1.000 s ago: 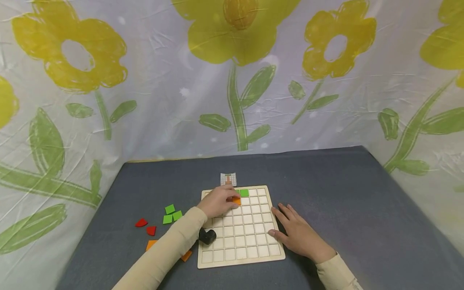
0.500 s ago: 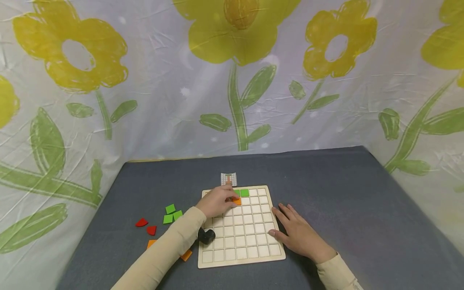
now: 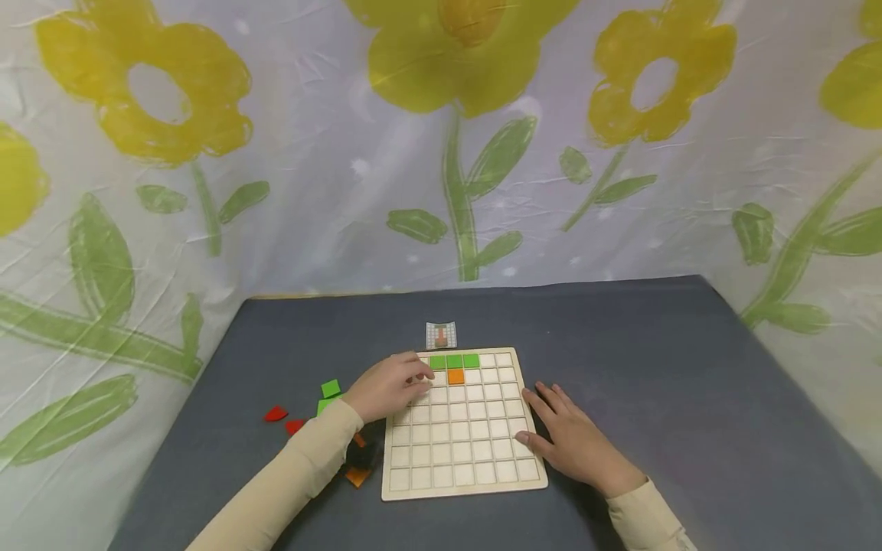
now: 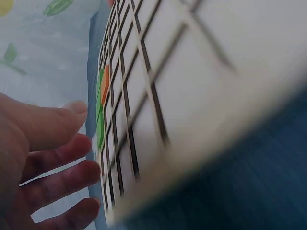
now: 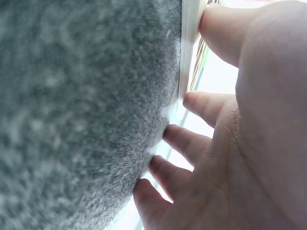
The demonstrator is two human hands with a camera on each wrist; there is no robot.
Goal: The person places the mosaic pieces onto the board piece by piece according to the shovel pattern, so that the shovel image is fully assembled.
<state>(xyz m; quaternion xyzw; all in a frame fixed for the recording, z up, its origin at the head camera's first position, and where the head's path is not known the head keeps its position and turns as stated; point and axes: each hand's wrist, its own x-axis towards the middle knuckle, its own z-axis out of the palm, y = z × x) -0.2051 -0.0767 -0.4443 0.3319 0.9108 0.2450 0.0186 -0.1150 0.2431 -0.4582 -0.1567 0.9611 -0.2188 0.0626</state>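
A wooden grid board (image 3: 465,491) lies on the dark table. Three green square tiles (image 3: 454,361) sit side by side in its far row, and one orange square tile (image 3: 456,376) fills the cell below the middle one. My left hand (image 3: 387,387) hovers over the board's upper left part, to the left of the orange tile. In the left wrist view its fingers (image 4: 67,184) are loosely bent, spread apart, with nothing between them. My right hand (image 3: 577,442) rests at the board's right edge, thumb on the rim and fingertips along the side.
A small printed pattern card (image 3: 441,335) lies just beyond the board's far edge. Left of the board are loose green tiles (image 3: 331,388), red rounded pieces (image 3: 276,414) and orange tiles (image 3: 357,477), partly hidden by my left sleeve. A flowered cloth (image 3: 310,153) hangs behind the table.
My left hand has let go of the orange tile and drawn back to the left, uncovering the tile and the green row. My right hand stays at the board's edge.
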